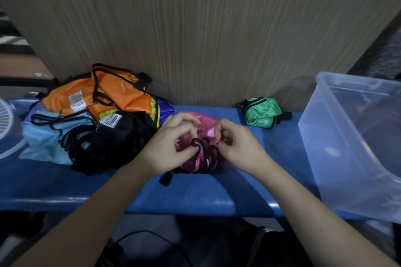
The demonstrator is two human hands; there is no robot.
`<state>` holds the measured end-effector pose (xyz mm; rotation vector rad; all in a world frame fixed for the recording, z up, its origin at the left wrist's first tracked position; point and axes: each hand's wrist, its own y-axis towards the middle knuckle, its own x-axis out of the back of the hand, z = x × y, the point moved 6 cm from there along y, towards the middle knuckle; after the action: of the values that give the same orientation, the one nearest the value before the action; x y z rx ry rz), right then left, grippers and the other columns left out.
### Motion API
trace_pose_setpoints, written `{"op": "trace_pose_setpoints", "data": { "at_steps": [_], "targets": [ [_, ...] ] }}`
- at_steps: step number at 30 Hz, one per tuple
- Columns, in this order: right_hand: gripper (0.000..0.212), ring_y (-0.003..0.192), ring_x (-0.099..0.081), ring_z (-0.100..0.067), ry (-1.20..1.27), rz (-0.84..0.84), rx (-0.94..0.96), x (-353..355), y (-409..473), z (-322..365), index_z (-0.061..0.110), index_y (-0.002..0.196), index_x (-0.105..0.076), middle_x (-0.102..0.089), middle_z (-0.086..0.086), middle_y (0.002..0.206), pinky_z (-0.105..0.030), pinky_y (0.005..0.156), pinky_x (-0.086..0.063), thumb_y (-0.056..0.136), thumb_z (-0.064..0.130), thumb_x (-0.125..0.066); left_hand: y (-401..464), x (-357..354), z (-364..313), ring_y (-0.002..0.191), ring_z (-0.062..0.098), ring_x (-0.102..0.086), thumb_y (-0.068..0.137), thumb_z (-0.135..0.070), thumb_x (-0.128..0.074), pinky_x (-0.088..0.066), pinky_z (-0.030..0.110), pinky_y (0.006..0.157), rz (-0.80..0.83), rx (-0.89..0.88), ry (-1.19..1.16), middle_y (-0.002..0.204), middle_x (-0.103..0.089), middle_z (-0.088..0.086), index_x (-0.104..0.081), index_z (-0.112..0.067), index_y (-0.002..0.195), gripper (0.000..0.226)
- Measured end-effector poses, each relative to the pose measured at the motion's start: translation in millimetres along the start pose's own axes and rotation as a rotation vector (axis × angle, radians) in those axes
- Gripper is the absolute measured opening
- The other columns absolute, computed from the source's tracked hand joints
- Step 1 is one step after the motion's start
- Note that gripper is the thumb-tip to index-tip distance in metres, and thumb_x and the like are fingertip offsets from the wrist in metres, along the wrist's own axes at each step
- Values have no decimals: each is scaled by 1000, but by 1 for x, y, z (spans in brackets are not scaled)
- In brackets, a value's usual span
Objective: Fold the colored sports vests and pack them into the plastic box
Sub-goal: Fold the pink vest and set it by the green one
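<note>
Head view: left hand [167, 147] and right hand [236, 143], fingers curled, both pinch the bunched pink vest [201, 136] between them on the blue table [195, 193]. Forearms converge from below. Plastic box [338, 132] stands right of the right hand.

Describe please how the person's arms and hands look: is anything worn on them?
The left hand and right hand are bare, with no gloves, rings, or watch visible. Both forearms are uncovered as far as the bottom edge of the picture; no sleeves show. The fingernails look short and unpainted.
</note>
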<state>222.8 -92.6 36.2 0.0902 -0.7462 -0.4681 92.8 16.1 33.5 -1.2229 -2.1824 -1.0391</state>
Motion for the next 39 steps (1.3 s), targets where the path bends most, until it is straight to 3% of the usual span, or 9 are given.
{"op": "trace_pose_setpoints", "data": {
  "at_steps": [4, 7, 11, 14, 17, 23, 27, 35, 39],
  "targets": [
    [27, 57, -45, -11, -64, 24, 32, 5, -2, 3, 16, 93, -50, -50, 10, 60, -27, 58, -35, 78, -6, -48, -2, 6, 0, 84, 14, -61, 85, -31, -64, -50, 40, 79, -25, 46, -7, 85, -64, -7, -54, -21, 81, 14],
    [25, 64, -49, -11, -138, 83, 46, 7, -5, 6, 14, 101, -52, -57, 6, 71, -28, 62, -38, 81, -1, -52, -4, 7, -2, 67, 13, -55, 90, -30, -68, -47, 37, 66, -42, 89, 24, 71, -57, -4, -50, -25, 86, 19],
    [25, 90, -57, -20, -274, 88, 93, 14, -6, 6, 11, 107, -61, -62, -2, 98, -27, 79, -42, 82, 10, -66, -5, 16, -9, 74, -1, -56, 94, -28, -67, -40, 17, 66, -63, 88, 73, 77, -58, -11, -51, -21, 93, 17],
    [21, 87, -55, -15, -313, 23, 112, 26, -8, 12, 11, 103, -64, -60, 3, 94, -24, 77, -37, 86, 18, -72, -7, 26, -17, 85, -5, -54, 93, -33, -68, -38, 15, 72, -90, 56, 132, 87, -56, -17, -53, -22, 94, 18],
    [13, 71, -50, -10, -307, -83, 95, 42, -21, 21, 17, 95, -65, -54, 14, 74, -28, 66, -38, 88, 24, -74, -8, 39, -32, 85, 3, -53, 91, -40, -67, -40, 21, 71, -112, 40, 182, 88, -53, -12, -55, -19, 93, 24],
    [13, 69, -57, -24, -405, -204, 106, 72, -53, 54, 26, 96, -64, -58, 8, 67, -39, 61, -46, 91, 37, -67, -22, 74, -76, 84, 14, -55, 93, -50, -56, -47, 42, 73, -94, -19, 323, 89, -51, -9, -58, -21, 92, 28],
    [13, 69, -57, -28, -467, -272, 156, 91, -72, 91, 25, 98, -64, -45, 11, 58, -38, 60, -45, 93, 36, -67, -29, 100, -117, 87, 11, -55, 99, -48, -51, -48, 41, 72, -142, -94, 389, 91, -53, -9, -64, -21, 93, 31],
    [18, 81, -63, -21, -381, -417, 289, 142, -110, 157, 23, 93, -60, -64, 10, 80, -43, 68, -52, 89, 6, -58, -46, 146, -180, 97, 18, -49, 92, -13, -64, -43, 33, 86, -277, -203, 451, 103, -52, -4, -76, -22, 95, 15],
    [30, 79, -55, -28, -557, -406, 392, 147, -115, 172, 17, 79, -67, -53, 4, 83, -44, 66, -48, 80, 8, -38, -54, 153, -194, 85, 17, -42, 86, -20, -70, -44, 36, 65, -273, -153, 699, 92, -45, -5, -77, -36, 95, 20]
  ]
}}
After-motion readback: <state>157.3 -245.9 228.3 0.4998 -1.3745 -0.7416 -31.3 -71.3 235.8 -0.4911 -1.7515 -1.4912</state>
